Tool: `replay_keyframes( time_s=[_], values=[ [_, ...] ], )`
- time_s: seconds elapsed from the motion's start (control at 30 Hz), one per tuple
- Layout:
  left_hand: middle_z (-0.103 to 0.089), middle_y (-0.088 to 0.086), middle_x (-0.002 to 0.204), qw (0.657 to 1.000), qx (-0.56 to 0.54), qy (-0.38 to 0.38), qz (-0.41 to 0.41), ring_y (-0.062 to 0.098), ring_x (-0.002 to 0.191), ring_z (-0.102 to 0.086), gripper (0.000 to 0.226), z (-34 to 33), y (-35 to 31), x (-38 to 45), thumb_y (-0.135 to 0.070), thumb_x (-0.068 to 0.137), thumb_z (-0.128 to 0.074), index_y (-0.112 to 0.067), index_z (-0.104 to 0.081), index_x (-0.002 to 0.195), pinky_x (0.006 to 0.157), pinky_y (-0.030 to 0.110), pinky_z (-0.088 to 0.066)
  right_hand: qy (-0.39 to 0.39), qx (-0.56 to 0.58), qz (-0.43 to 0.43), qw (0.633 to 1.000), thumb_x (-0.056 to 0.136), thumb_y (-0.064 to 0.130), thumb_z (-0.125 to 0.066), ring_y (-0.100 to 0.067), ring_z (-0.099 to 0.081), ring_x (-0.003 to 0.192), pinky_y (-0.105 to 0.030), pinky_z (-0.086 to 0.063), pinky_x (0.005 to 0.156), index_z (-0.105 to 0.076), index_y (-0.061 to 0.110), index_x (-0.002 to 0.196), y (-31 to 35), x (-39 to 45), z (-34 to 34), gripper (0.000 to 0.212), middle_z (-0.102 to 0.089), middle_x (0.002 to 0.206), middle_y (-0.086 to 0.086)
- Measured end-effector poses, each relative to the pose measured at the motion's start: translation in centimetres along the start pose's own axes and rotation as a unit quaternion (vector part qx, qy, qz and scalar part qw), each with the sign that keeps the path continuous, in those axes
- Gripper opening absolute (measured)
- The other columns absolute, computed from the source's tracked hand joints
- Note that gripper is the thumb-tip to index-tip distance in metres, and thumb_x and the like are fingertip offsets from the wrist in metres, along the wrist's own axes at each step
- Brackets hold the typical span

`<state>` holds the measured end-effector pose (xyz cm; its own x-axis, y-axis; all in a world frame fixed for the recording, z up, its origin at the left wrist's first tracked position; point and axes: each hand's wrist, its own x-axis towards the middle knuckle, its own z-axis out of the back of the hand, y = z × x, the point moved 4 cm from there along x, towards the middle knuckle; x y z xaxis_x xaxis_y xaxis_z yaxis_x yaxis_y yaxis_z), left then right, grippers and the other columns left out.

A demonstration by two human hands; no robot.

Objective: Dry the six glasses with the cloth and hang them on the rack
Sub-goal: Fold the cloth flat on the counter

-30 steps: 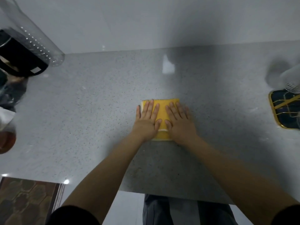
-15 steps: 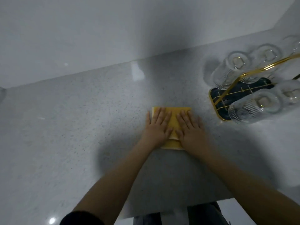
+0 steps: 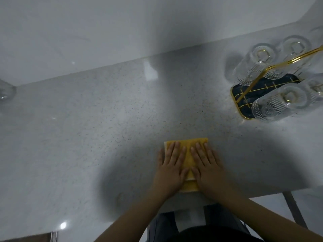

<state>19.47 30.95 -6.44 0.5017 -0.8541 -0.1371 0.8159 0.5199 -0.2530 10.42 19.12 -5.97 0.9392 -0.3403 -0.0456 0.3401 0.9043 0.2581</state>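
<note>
A folded yellow cloth (image 3: 187,154) lies flat on the grey speckled counter (image 3: 104,128) near its front edge. My left hand (image 3: 172,167) rests flat on the cloth's left half, fingers straight. My right hand (image 3: 207,167) lies flat on its right half, fingers straight too. At the far right stands a gold wire rack (image 3: 272,67) on a dark tray (image 3: 244,102). Several ribbed clear glasses hang upside down on it, among them one at the front (image 3: 277,105) and one at the back (image 3: 253,63).
A white wall runs along the back of the counter. Part of a clear glass object (image 3: 6,91) shows at the left edge. The counter's front edge is just below my hands, with my dark trousers beneath it.
The view has swung right and tilted, bringing the rack and its glasses into sight. Both hands stay flat on the cloth, unmoved.
</note>
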Motion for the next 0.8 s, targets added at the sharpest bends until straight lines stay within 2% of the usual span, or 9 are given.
replay_keyframes(
  time_s=[0.03, 0.1, 0.17, 0.3, 0.4, 0.63, 0.8],
  values=[
    [-0.015, 0.008, 0.162, 1.0, 0.008, -0.003, 0.014, 0.024, 0.151, -0.006, 0.062, 0.2, 1.6, -1.3, -0.053, 0.103, -0.013, -0.018, -0.014, 0.154, 0.118, 0.049, -0.003, 0.008, 0.003, 0.018, 1.0, 0.099, 0.043, -0.011, -0.023, -0.004, 0.145, -0.04, -0.006, 0.117, -0.027, 0.011, 0.144, 1.7, 0.4, -0.5, 0.057, -0.003, 0.158, -0.001],
    [-0.017, 0.009, 0.161, 0.999, 0.02, -0.006, 0.051, 0.024, 0.151, -0.005, 0.063, 0.7, 5.4, -4.7, -0.053, 0.103, -0.014, -0.017, -0.014, 0.154, 0.118, 0.049, -0.003, 0.017, 0.004, 0.065, 0.998, 0.099, 0.043, -0.01, -0.023, -0.001, 0.145, -0.041, -0.007, 0.116, -0.029, 0.01, 0.143, 6.2, 1.5, -1.6, 0.058, -0.018, 0.156, -0.006],
    [-0.021, 0.012, 0.161, 0.997, 0.02, -0.011, 0.073, 0.027, 0.15, -0.01, 0.063, 1.1, 8.0, -7.2, -0.052, 0.103, -0.013, -0.015, -0.016, 0.154, 0.117, 0.051, -0.006, 0.025, 0.003, 0.089, 0.996, 0.099, 0.042, -0.008, -0.022, 0.002, 0.145, -0.041, -0.008, 0.115, -0.024, 0.011, 0.145, 9.6, 2.1, -2.4, 0.058, -0.029, 0.151, -0.007],
    [-0.021, 0.014, 0.16, 0.99, 0.019, -0.026, 0.137, 0.03, 0.148, -0.017, 0.063, 1.4, 12.9, -13.2, -0.052, 0.104, -0.013, -0.014, -0.017, 0.154, 0.115, 0.056, -0.009, 0.047, -0.004, 0.159, 0.986, 0.099, 0.043, -0.006, -0.025, -0.001, 0.145, -0.043, -0.008, 0.114, -0.006, 0.012, 0.149, 16.5, 2.6, -4.5, 0.058, -0.029, 0.151, -0.009],
    [-0.021, 0.016, 0.161, 0.984, 0.033, -0.031, 0.175, 0.03, 0.149, -0.013, 0.064, 1.3, 14.5, -16.5, -0.052, 0.104, -0.011, -0.012, -0.019, 0.154, 0.115, 0.056, -0.01, 0.069, -0.023, 0.194, 0.978, 0.099, 0.043, -0.005, -0.029, -0.014, 0.142, -0.045, -0.011, 0.113, -0.016, 0.009, 0.147, 19.9, 2.3, -5.5, 0.059, -0.03, 0.151, -0.011],
    [-0.023, 0.019, 0.159, 0.976, 0.016, -0.053, 0.211, 0.034, 0.148, -0.013, 0.064, 0.4, 13.4, -17.9, -0.05, 0.104, -0.012, -0.009, -0.018, 0.153, 0.116, 0.055, -0.008, 0.065, -0.028, 0.239, 0.968, 0.1, 0.042, -0.01, -0.028, -0.02, 0.141, -0.046, -0.019, 0.11, -0.026, 0.009, 0.145, 20.1, 0.9, -5.5, 0.058, -0.027, 0.152, -0.01],
    [-0.023, 0.02, 0.159, 0.986, 0.004, -0.054, 0.157, 0.035, 0.148, -0.012, 0.064, 0.4, 11.4, -14.2, -0.05, 0.104, -0.013, -0.01, -0.018, 0.153, 0.117, 0.055, -0.004, 0.069, -0.026, 0.194, 0.978, 0.099, 0.044, -0.009, -0.027, -0.02, 0.141, -0.044, -0.012, 0.114, -0.028, 0.009, 0.144, 16.4, 0.9, -4.3, 0.06, -0.029, 0.151, -0.01]
  ],
)
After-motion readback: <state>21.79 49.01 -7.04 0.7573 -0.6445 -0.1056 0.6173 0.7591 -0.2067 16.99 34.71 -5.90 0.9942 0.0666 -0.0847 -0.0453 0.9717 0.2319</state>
